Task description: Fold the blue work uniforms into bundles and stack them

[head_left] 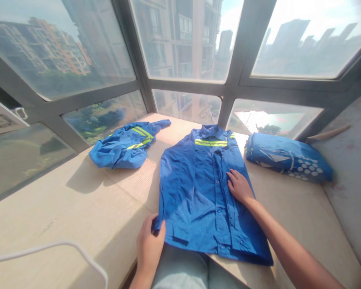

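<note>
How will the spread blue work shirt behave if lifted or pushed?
Probably floppy: the blue work shirt lies flat with soft creases, and its hem bunches where the left hand pinches it. Likely light: thin cloth. Pushed, it would probably wrinkle rather than slide whole, with the right hand flat on it.

Left hand (150,245) pinching — right hand (239,186) flat.

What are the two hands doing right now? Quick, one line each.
Left hand: closed, gripping the bottom corner of the blue shirt.
Right hand: open, lying flat on the shirt's front.
</note>
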The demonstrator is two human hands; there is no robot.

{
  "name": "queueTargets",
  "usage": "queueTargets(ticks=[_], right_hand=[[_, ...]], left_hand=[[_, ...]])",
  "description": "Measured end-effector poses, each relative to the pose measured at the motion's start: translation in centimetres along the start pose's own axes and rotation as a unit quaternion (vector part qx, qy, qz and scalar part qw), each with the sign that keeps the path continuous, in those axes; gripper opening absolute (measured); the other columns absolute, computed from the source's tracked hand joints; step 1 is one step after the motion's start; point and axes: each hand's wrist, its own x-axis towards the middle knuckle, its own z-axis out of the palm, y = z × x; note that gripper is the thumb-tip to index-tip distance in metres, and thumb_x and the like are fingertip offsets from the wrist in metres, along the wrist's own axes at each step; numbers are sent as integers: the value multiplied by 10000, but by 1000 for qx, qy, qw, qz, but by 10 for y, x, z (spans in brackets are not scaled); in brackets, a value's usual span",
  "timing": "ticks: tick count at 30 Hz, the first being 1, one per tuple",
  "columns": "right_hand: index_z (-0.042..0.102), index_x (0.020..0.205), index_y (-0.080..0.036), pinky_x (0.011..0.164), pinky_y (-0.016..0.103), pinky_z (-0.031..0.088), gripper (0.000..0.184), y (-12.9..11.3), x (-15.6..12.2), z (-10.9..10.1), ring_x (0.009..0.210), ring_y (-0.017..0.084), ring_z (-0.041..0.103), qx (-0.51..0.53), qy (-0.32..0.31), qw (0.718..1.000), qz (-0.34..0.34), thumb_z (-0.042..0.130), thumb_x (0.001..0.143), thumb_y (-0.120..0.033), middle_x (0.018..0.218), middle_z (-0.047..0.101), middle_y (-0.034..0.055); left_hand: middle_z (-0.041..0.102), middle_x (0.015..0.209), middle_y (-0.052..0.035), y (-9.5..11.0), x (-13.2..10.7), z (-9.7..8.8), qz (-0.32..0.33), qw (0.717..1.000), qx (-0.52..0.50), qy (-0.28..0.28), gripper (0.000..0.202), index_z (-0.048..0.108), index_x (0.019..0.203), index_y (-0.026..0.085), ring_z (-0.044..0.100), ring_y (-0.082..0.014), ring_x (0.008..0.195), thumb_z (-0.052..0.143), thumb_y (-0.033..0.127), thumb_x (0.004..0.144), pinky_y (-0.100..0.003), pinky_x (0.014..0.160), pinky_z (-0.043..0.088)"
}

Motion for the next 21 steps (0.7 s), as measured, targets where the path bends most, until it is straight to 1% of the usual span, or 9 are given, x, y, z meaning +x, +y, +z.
queueTargets(ticks=[2, 5, 8, 10, 12, 14, 16, 19, 21], right_hand=[[627, 1311, -115, 1100, 452, 412, 444, -2, 2, -2, 1336, 312, 489, -3, -3, 1000, 6, 412, 943, -241, 1427, 556, 158], [669, 1235, -133, 1063, 449, 436, 404, -9, 12, -7, 1281, 322, 529, -12, -4, 999, 31, 456, 899, -202, 1351, 607, 176], [673, 1213, -141, 1045, 443, 440, 379, -33, 34, -14, 1265, 330, 537, -10, 2, 998, 56, 490, 885, -198, 1332, 610, 193], [632, 1268, -136, 1066, 396, 426, 391, -62, 53, -17, 1271, 296, 540, 22, -15, 999, 42, 480, 922, -232, 1366, 588, 181], [584, 1323, -134, 1074, 335, 416, 407, -100, 76, -17, 1265, 251, 551, 72, -47, 996, 14, 453, 970, -288, 1382, 579, 160], [549, 1353, -131, 1054, 309, 427, 430, -142, 100, -15, 1249, 230, 564, 112, -78, 991, 7, 419, 1008, -352, 1360, 594, 154], [521, 1373, -140, 1017, 318, 452, 463, -184, 123, -11, 1225, 234, 580, 126, -100, 987, 24, 395, 1025, -420, 1322, 612, 153], [477, 1401, -167, 914, 341, 507, 534, -235, 157, -2, 1147, 262, 615, 104, -126, 986, 42, 459, 992, -510, 1287, 611, 158], [432, 1435, -155, 834, 337, 533, 552, -258, 178, 6, 1086, 266, 630, 72, -133, 988, 38, 518, 972, -442, 1273, 597, 176]], left_hand=[[725, 1016, -91, 6, -6, 6, 45, 998, -38, 18, 266, 654, 1031, 195, 688, -250, 972, 544, 381, 874, -358, 925, 543], [722, 1070, -96, 12, -12, 17, 89, 994, -66, 16, 260, 671, 1062, 180, 686, -238, 1007, 533, 222, 846, -357, 937, 555], [726, 1087, -72, 13, -15, 31, 161, 985, -67, -11, 388, 690, 1093, 195, 687, -222, 1016, 490, 77, 781, -366, 933, 572], [733, 1079, -54, 14, -18, 41, 238, 969, -60, -21, 480, 700, 1113, 212, 684, -217, 1030, 452, 16, 752, -389, 950, 572], [738, 1075, -46, 16, -21, 48, 295, 954, -47, -24, 582, 688, 1166, 217, 679, -217, 1042, 418, -31, 714, -410, 956, 571], [736, 1085, -54, 16, -25, 54, 309, 950, -33, -38, 677, 651, 1243, 206, 674, -223, 1043, 401, -54, 671, -423, 947, 573], [727, 1100, -67, 13, -29, 57, 298, 951, -25, -77, 750, 595, 1326, 193, 667, -229, 1038, 405, -53, 644, -423, 934, 577], [715, 1128, -88, 1, -34, 66, 305, 943, -25, -132, 829, 535, 1395, 187, 651, -250, 1042, 449, -26, 599, -419, 918, 579], [716, 1113, -103, -9, -37, 78, 314, 942, -31, -115, 819, 551, 1375, 189, 648, -271, 1028, 494, 0, 580, -430, 910, 573]])
